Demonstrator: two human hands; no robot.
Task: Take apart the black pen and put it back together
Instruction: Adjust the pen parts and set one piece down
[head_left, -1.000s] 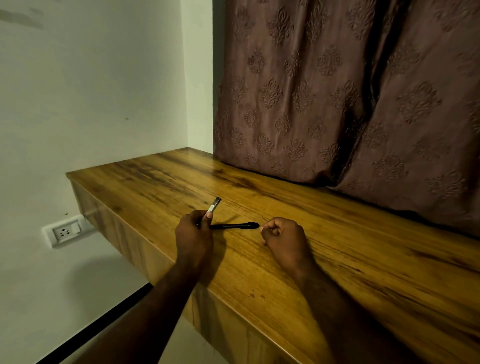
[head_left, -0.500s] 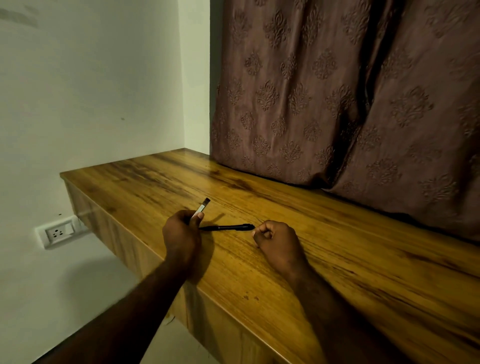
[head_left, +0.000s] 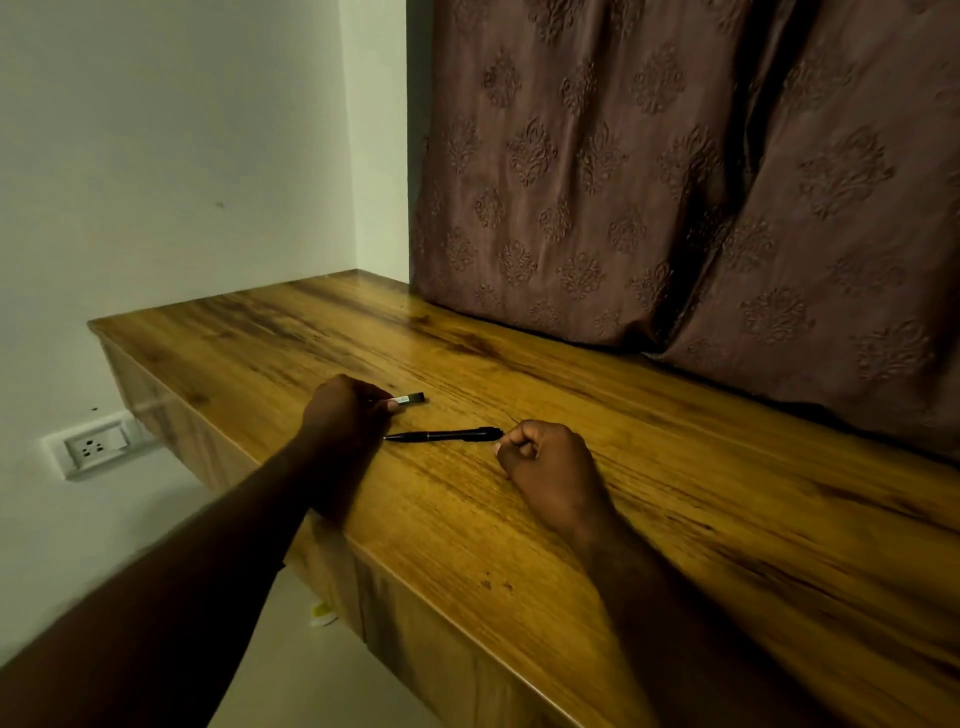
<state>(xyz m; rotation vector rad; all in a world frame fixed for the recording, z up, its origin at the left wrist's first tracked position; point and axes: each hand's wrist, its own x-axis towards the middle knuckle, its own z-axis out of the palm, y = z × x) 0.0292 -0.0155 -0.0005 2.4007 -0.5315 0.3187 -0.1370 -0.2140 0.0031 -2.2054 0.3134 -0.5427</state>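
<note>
The black pen (head_left: 441, 435) lies flat on the wooden table (head_left: 675, 519), close to its near edge, between the 2 hands. Its pointed tip faces left, just beside the left hand (head_left: 347, 413). Its thicker end faces right and stops right by the fingertips of the right hand (head_left: 548, 465); whether they touch cannot be told.

The left hand rests on the table with its fingers curled round a short pen piece (head_left: 409, 399). About half of the piece sticks out to the right from the fingertips, just beyond the pen on the far side and apart from it. The exposed part has 1 pale, silvery band and a black end. If there is print on the band, it is too small to read. No brand or writing can be made out on the pen either.

The right hand rests on the table as a loose fist, thumb against the bent forefinger. It cannot be told whether anything is pinched there. A hair-thin dark line shows on the wood just beyond its knuckles, too fine to identify.

A brown curtain (head_left: 675, 182) with an embossed pattern hangs along the table's far right side. On the white wall to the left, below table level, sits 1 white socket (head_left: 96, 447).
</note>
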